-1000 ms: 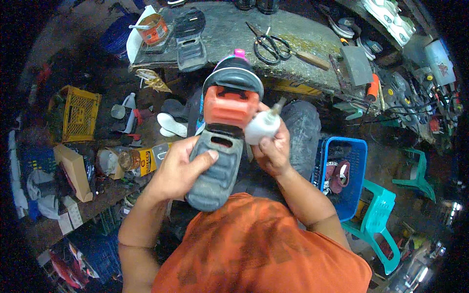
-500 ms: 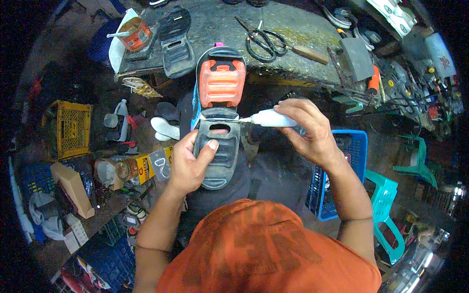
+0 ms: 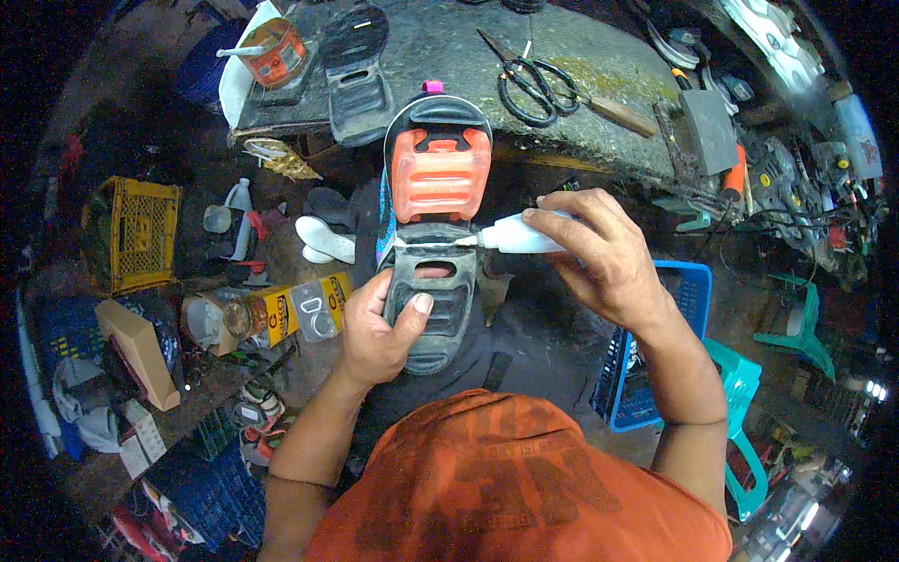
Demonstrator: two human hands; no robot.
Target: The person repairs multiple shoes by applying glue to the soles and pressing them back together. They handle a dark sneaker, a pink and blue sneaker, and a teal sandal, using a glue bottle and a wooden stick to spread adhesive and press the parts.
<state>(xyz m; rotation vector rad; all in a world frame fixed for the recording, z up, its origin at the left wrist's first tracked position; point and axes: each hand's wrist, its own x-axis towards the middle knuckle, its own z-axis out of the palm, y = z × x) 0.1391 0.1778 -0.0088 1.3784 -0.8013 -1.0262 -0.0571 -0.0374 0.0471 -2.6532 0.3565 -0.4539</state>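
Note:
A shoe [image 3: 440, 176] lies sole side up in front of me, with an orange ribbed panel, blue at its side edge and a pink tab at the far end. A black rubber outsole piece [image 3: 426, 332], with an oblong slot, extends from it toward me. My left hand [image 3: 379, 328] is closed on this piece, its thumb pressed on top and fingers underneath. My right hand [image 3: 599, 248] grips a white squeeze bottle [image 3: 524, 233] lying sideways. Its narrow nozzle touches or nearly touches the pale line across the sole, just beyond the slot.
On the worktable [image 3: 449, 47] are another black outsole [image 3: 361, 98], an orange tin [image 3: 278, 61] with a stick, black-handled scissors [image 3: 534, 92] and a wooden-handled tool [image 3: 623, 116]. A blue crate [image 3: 698, 281] and green stool [image 3: 735, 375] stand right; a yellow crate [image 3: 140, 234] stands left.
The bottle's nozzle has moved from the right edge inward across the sole. The whole scene has shifted slightly right in view; both holds are unchanged.

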